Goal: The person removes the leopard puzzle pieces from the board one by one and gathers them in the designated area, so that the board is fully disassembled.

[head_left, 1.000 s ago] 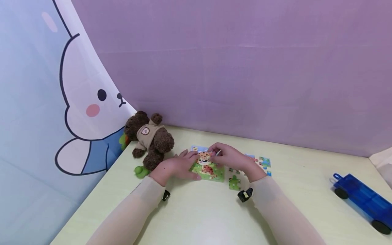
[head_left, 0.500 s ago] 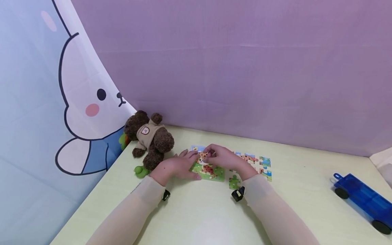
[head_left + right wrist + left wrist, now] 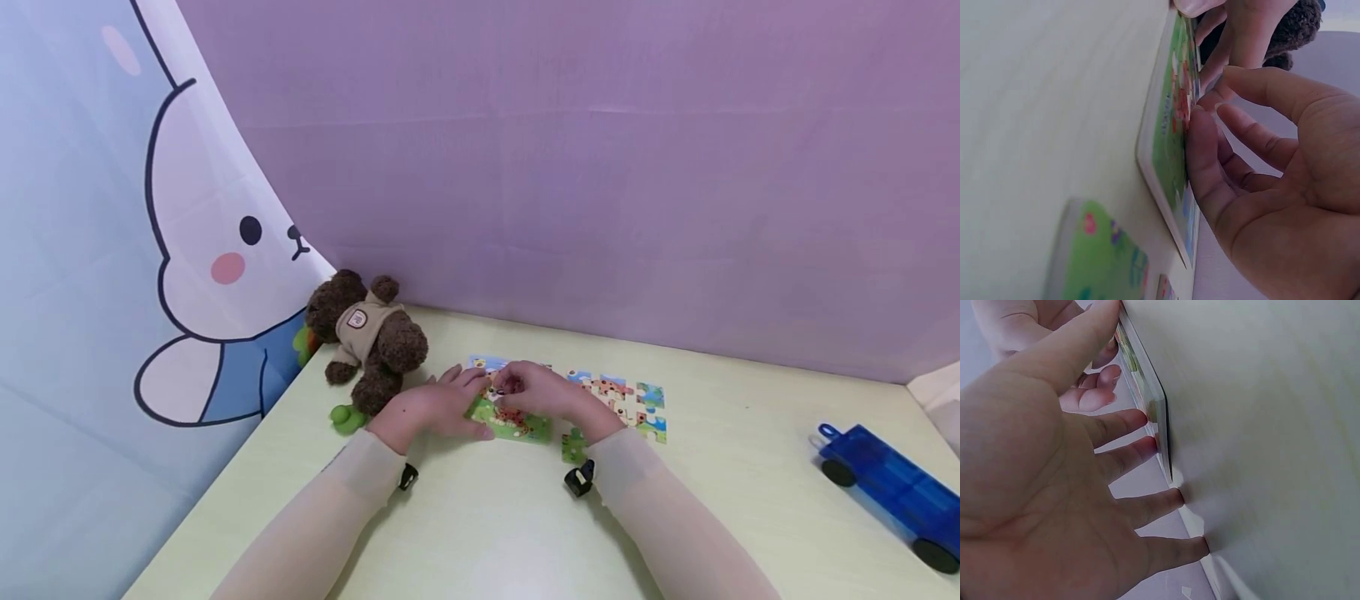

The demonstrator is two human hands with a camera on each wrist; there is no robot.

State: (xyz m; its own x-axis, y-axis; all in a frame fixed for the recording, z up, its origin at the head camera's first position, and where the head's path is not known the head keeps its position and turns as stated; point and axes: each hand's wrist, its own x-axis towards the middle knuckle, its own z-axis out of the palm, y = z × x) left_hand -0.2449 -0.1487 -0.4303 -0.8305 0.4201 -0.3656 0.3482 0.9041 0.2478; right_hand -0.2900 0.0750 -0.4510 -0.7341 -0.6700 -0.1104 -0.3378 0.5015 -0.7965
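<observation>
A square puzzle board [image 3: 517, 432] with a spotted leopard cub on green grass lies at the back of the table. My left hand [image 3: 446, 406] rests spread at its left edge. In the left wrist view, two fingertips [image 3: 1145, 445] of this hand touch the board's edge, with the others reaching past it to the tabletop. Above the board, my right hand [image 3: 542, 390] has curled fingers, with its fingertips right at the picture. The right wrist view shows the hand [image 3: 1297, 206] low over the board; I cannot tell whether a puzzle piece is pinched there.
Several joined and loose puzzle pieces [image 3: 651, 395] lie right of the board, with a green one [image 3: 574, 447] near the right wrist. A brown teddy bear [image 3: 362, 329] and a green toy [image 3: 347, 418] are at left. A blue toy wagon [image 3: 888, 487] stands far right.
My right hand has moved left and slightly nearer over the board, uncovering more pieces on the right. The left hand has kept its place.
</observation>
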